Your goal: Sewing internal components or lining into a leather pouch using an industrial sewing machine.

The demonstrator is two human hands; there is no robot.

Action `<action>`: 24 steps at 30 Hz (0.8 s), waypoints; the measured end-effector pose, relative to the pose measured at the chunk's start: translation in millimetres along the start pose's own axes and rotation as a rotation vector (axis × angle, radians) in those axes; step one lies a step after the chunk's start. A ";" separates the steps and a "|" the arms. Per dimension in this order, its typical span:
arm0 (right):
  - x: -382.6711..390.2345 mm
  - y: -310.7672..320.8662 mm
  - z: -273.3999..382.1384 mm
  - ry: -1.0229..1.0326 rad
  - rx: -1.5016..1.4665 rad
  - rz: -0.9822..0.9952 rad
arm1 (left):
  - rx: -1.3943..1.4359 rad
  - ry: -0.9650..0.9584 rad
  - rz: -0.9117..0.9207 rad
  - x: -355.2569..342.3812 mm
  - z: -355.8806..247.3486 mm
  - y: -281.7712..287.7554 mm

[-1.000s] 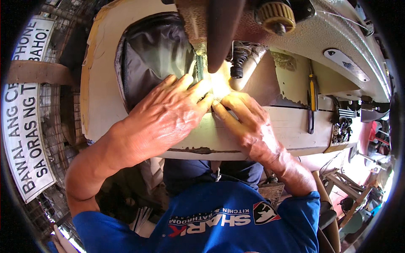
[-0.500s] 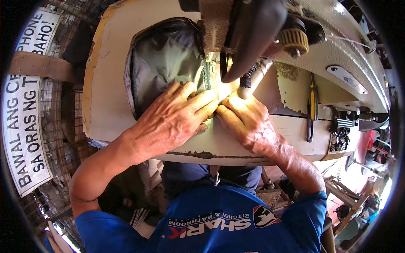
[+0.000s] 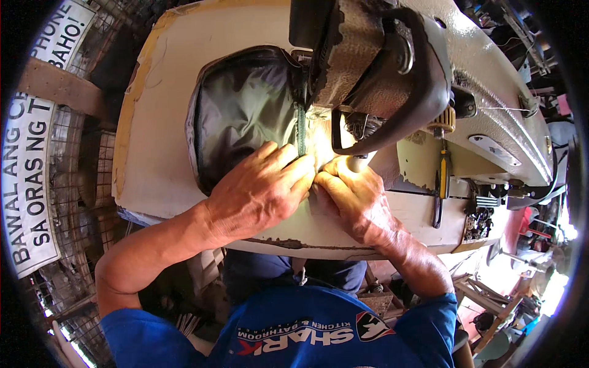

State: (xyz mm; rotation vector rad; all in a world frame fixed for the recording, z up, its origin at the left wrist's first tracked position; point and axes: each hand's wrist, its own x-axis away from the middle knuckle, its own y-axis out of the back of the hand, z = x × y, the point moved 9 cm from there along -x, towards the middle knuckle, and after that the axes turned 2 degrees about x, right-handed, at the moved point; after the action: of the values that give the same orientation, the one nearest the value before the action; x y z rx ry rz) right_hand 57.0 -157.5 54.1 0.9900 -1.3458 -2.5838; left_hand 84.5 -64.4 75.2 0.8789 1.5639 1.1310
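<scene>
A dark, shiny fabric bag piece (image 3: 245,104) with rounded, bound edges lies on the sewing machine's pale bed. Along its right side runs a dark green zipper (image 3: 301,130), close to the lit needle area. My left hand (image 3: 262,191) rests over the lower right corner of the bag piece, its fingers bent and closed on the fabric edge. Beside it, my right hand (image 3: 354,201) pinches at the same edge, thumb and forefinger close to the left fingertips. The sewing machine's head (image 3: 368,55) overhangs both hands and hides the needle.
A yellow-and-black screwdriver (image 3: 442,184) lies on the machine bed right of my hands. The cream machine arm (image 3: 491,92) stretches to the right. Wire mesh (image 3: 80,178) and white signs (image 3: 32,184) stand at the left. Wooden pieces (image 3: 491,310) clutter the lower right.
The view has shifted, so the machine head appears farther right and more of it shows. Both hands keep their hold at the fabric edge, with little movement against the bag piece.
</scene>
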 end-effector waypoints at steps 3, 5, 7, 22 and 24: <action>0.3 -0.9 -0.8 -0.012 0.002 0.000 | -0.092 -0.064 -0.078 0.6 -4.2 -0.3; 0.7 -0.6 -2.1 -0.018 -0.003 0.004 | -0.062 -0.079 -0.043 1.9 -1.2 -3.9; 0.0 -0.5 -0.6 0.002 -0.019 0.042 | -0.033 -0.097 -0.007 1.0 2.1 -8.1; -17.8 -5.6 -10.4 -0.066 0.213 0.135 | -0.087 -0.180 -0.014 2.0 -6.6 -6.9; -15.3 -5.4 -11.8 -0.063 0.192 0.134 | -0.130 -0.178 -0.061 4.5 -9.0 -5.6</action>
State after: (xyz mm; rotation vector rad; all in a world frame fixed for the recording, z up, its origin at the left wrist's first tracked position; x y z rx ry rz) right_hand 77.0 -157.5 53.1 0.8158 -1.6409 -2.4433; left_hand 74.6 -64.2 69.3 0.8167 1.3479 1.0674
